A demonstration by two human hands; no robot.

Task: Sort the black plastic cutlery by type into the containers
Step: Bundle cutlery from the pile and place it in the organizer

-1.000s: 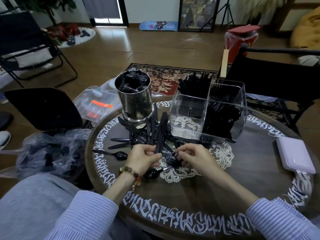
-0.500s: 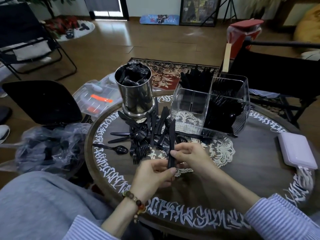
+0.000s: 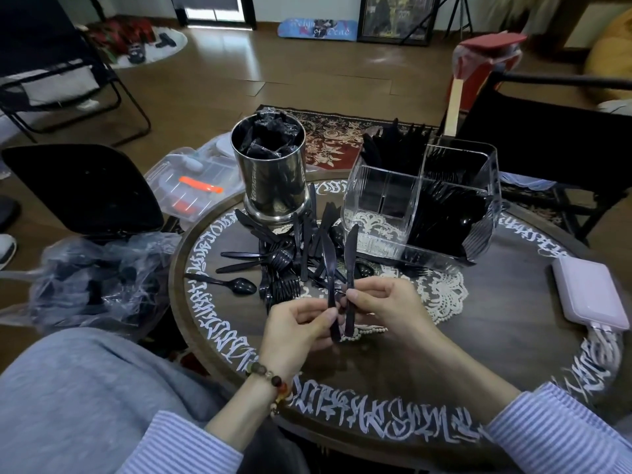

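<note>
Over the near middle of the round table, my left hand (image 3: 301, 325) pinches one black plastic knife (image 3: 329, 265) by its handle, blade pointing away. My right hand (image 3: 383, 302) pinches a second black knife (image 3: 351, 251) right beside it, almost parallel. Behind them lies a loose pile of black cutlery (image 3: 290, 254), mixed forks, knives and spoons, with a single spoon (image 3: 239, 285) at its left. A steel canister (image 3: 270, 172) holds black pieces at the back left. A clear divided container (image 3: 383, 206) at the back right holds black cutlery in its far and right compartments; the near left compartment looks empty.
The round dark table (image 3: 496, 336) has white lettering round its rim and a lace doily. A pink box (image 3: 588, 292) with a cable lies at the right edge. A plastic bag (image 3: 92, 278) and a black seat (image 3: 78, 189) are off the table's left.
Both hands have lifted out of the pile toward me. One knife was held between both hands half a second ago; now each hand holds its own knife, side by side.
</note>
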